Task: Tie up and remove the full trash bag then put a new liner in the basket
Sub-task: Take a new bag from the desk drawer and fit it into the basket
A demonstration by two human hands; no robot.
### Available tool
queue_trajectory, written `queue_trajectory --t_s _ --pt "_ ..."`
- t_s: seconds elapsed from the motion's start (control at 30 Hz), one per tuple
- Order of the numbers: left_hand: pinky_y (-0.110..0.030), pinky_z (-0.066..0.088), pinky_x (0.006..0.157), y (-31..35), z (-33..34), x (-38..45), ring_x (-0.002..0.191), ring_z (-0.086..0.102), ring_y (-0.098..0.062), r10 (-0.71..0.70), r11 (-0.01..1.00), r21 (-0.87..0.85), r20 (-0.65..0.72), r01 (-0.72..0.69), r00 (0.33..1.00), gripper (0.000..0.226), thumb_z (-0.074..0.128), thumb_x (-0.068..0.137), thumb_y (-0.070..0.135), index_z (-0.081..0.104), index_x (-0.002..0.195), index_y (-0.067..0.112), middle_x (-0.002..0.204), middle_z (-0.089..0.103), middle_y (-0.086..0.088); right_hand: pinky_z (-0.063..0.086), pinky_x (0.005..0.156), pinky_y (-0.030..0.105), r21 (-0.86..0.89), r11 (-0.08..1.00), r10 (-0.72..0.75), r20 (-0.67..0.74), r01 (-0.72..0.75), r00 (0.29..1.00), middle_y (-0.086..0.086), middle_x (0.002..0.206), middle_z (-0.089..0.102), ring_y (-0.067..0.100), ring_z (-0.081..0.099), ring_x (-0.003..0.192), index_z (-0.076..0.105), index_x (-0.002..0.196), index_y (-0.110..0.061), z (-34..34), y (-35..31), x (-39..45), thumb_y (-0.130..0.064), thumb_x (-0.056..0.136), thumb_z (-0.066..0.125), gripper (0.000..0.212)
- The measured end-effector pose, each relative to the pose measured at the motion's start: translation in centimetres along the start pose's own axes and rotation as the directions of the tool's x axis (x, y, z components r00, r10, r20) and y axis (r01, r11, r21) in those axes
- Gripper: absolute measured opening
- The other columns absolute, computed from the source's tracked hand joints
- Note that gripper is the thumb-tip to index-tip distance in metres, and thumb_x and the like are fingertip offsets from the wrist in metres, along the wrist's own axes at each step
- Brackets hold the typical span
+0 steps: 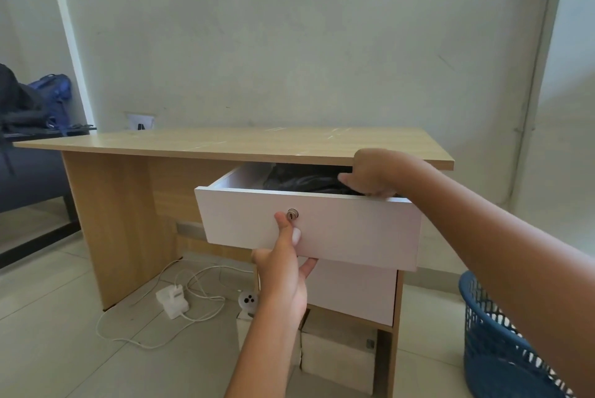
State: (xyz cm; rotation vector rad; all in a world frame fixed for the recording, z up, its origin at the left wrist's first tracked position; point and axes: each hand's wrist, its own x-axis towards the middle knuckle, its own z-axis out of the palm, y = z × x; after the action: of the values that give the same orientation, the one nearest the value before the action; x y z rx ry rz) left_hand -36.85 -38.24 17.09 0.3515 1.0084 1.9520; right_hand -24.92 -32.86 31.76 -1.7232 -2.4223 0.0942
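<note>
Pale-walled room, wooden worktop point(225, 143) | our left hand point(283, 265) is gripping the white drawer front point(347, 230) | our right hand point(370, 177) is grasping black plastic liners point(299, 180) inside | blue mesh basket point(495, 346) is standing right of us.

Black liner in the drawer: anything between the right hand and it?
Nothing visible. The drawer is pulled open, and the right hand reaches in under the desk top, already at the black liner. Its fingers are hidden behind the drawer front, so grip is unclear.
</note>
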Motion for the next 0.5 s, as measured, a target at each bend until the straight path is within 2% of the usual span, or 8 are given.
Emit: queue_trajectory --t_s 0.03,0.07,0.1,0.17,0.3,0.37,0.43,0.5 --pt "-0.054 0.06 0.087 0.0 0.0 0.0 0.109 0.067 -0.027 0.0 1.0 -0.003 -0.001 0.0 1.0 0.079 0.074 0.078 0.052 0.05 0.133 0.001 0.12 0.065 -0.012 0.049 0.085 0.035 0.007 1.0 0.007 0.063 -0.007 0.998 0.019 0.109 0.065 0.032 0.064 0.102 0.061 0.099 0.0 0.2 -0.7 0.2 -0.018 0.105 0.036 0.032" --pt "-0.054 0.06 0.087 0.0 0.0 0.1 0.109 0.067 -0.027 0.003 1.0 -0.006 -0.002 -0.003 1.0 0.08 0.074 0.076 0.053 0.05 0.133 0.002 0.12 0.066 -0.012 0.043 0.1 0.038 0.048 0.999 0.01 0.105 -0.015 0.994 0.02 0.131 0.059 0.034 0.056 0.122 0.058 0.122 0.002 0.3 -1.1 0.3 -0.013 0.105 0.035 0.033" --pt "-0.054 0.06 0.086 0.0 0.0 0.1 0.109 0.067 -0.027 0.005 1.0 -0.008 0.001 -0.005 1.0 0.081 0.075 0.075 0.052 0.05 0.133 0.002 0.12 0.066 -0.012 0.038 0.107 0.039 0.093 0.995 0.022 0.144 -0.035 0.989 0.019 0.144 0.049 0.034 0.046 0.134 0.048 0.139 -0.001 0.3 -1.3 0.3 -0.01 0.104 0.037 0.038" --pt "-0.054 0.061 0.085 -0.1 -0.1 0.2 0.109 0.067 -0.027 0.0 1.0 -0.019 0.017 0.0 1.0 0.082 0.075 0.074 0.052 0.049 0.133 0.001 0.12 0.066 -0.013 0.03 0.112 0.039 0.098 0.995 -0.033 0.172 0.016 0.985 0.016 0.155 0.035 0.033 0.035 0.142 0.031 0.152 -0.007 0.2 -1.4 0.1 -0.007 0.102 0.04 0.051" --pt "-0.055 0.06 0.087 -0.1 -0.2 0.4 0.108 0.068 -0.026 -0.008 1.0 -0.014 0.023 0.008 1.0 0.083 0.075 0.074 0.053 0.048 0.134 0.003 0.121 0.066 -0.013 0.034 0.114 0.039 0.073 0.997 -0.052 0.265 0.034 0.963 0.007 0.161 0.027 0.031 0.034 0.143 0.026 0.156 -0.018 0.1 -1.2 -0.4 0.001 0.1 0.028 0.059" --pt "-0.055 0.06 0.087 -0.3 -0.3 0.6 0.109 0.068 -0.026 -0.01 1.0 -0.011 0.014 0.01 1.0 0.08 0.075 0.078 0.052 0.049 0.134 0.003 0.122 0.066 -0.013 0.037 0.111 0.038 0.171 0.985 -0.072 0.216 0.035 0.974 0.012 0.156 0.036 0.032 0.039 0.139 0.038 0.15 -0.011 0.2 -1.3 -0.8 0.002 0.099 0.033 0.054" --pt "-0.055 0.06 0.087 -0.3 -0.3 0.7 0.109 0.067 -0.026 -0.013 1.0 -0.017 0.01 0.013 1.0 0.081 0.076 0.077 0.052 0.048 0.135 0.002 0.122 0.066 -0.012 0.04 0.106 0.036 0.234 0.972 -0.068 0.165 0.028 0.984 0.012 0.15 0.044 0.032 0.045 0.131 0.047 0.146 -0.013 0.4 -1.3 -1.1 0.007 0.097 0.033 0.055" --pt "-0.055 0.06 0.086 -0.3 -0.4 0.8 0.109 0.068 -0.026 -0.012 1.0 -0.026 0.02 0.013 1.0 0.089 0.077 0.069 0.055 0.048 0.135 0.003 0.122 0.066 -0.012 0.048 0.091 0.03 0.351 0.936 -0.058 0.056 0.035 0.997 0.01 0.137 0.055 0.028 0.054 0.11 0.059 0.137 -0.021 0.8 -0.8 -1.1 0.003 0.097 0.042 0.049"
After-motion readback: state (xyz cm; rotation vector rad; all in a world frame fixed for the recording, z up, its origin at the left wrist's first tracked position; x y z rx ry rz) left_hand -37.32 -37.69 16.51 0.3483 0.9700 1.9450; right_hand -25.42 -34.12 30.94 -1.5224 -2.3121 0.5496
